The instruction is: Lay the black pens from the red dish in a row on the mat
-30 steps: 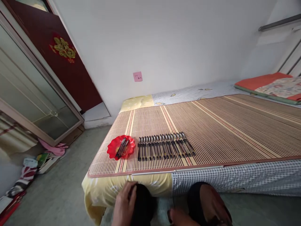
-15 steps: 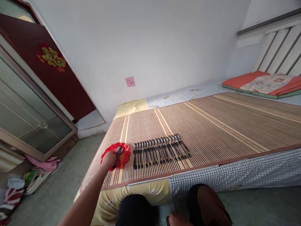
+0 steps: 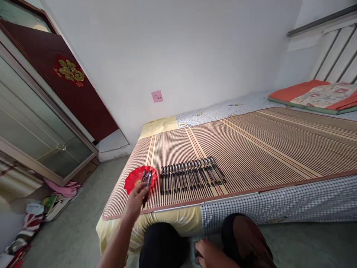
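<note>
My left hand [image 3: 137, 199] is closed round a dark pen [image 3: 148, 183] beside the near right rim of a scalloped red plate [image 3: 133, 181]. The pen is tilted, its top over the plate and its lower end over the mat. More dark pens [image 3: 144, 175] lie in the plate, partly behind the hand. Just right of the plate, a row of several clear-barrelled pens [image 3: 192, 175] with dark caps lies side by side on the striped mat. Low between the knees, my right hand [image 3: 208, 254] has curled fingers; whatever they hold, if anything, is hidden.
The striped bamboo mat [image 3: 251, 145] covers a bed against a white wall [image 3: 195, 52]. Folded orange bedding [image 3: 312, 97] lies at the far right. On the left are a glass-paned door [image 3: 55, 123] and items on the floor. My knees [image 3: 160, 242] are near the bed's edge.
My left hand has come out of the red plate toward me and to the right, bringing a pen with it. The right hand shows more fully between the knees. The view has shifted slightly.
</note>
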Available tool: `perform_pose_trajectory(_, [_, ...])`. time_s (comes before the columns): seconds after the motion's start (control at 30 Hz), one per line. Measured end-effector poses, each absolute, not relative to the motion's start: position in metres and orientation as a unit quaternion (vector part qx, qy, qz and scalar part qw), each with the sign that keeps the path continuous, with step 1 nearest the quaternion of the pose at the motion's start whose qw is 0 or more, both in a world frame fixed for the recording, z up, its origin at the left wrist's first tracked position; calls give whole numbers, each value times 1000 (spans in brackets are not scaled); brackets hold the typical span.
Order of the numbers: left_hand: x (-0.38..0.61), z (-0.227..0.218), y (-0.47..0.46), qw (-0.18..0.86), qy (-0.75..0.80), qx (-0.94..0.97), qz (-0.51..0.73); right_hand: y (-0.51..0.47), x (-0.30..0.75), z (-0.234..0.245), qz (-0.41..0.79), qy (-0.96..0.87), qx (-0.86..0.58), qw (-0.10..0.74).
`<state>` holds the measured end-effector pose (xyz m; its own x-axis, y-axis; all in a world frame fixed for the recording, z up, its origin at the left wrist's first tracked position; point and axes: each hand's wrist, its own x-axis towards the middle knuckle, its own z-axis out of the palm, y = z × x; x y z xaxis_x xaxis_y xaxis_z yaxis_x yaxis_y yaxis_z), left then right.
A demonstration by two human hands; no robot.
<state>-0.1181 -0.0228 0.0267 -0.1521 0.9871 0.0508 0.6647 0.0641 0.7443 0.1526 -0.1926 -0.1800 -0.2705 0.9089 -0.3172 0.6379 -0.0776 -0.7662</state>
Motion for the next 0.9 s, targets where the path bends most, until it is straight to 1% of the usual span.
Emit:
perform_pose_trajectory(0.03, [-105,20,-44,292,662,598,345,-192,152,-172,446,-674,-567,159])
perform_pose_trajectory(0.07, [-91,13,-66,394,605,557,411,-191,151,-163,448,-683,-549,177])
perform_pose_trajectory(0.1, [-76,6,-87,477,553,502,463,-190,150,-154,456,-684,-531,206])
perform_pose_trajectory(0.13, [-62,0,-107,533,521,453,490,-189,149,-145,473,-673,-513,246])
perform_pose_trajectory(0.2, [-35,-13,-141,606,493,373,500,-188,149,-130,536,-620,-468,330])
perform_pose_trajectory(0.27, [-14,-25,-165,650,477,338,485,-187,152,-116,580,-555,-437,405])
perform_pose_trajectory(0.37, [5,-45,-185,666,478,359,446,-189,163,-94,566,-500,-441,486])
perform_pose_trajectory(0.5, [18,-73,-198,632,481,448,410,-197,172,-71,533,-464,-460,539])
perform_pose_trajectory(0.6, [25,-83,-207,601,474,474,434,-202,172,-64,512,-459,-474,550])
perform_pose_trajectory(0.73, [25,-80,-212,582,470,490,447,-205,173,-61,523,-466,-456,549])
perform_pose_trajectory(0.9, [18,-69,-211,592,480,518,388,-203,180,-58,536,-448,-459,549])
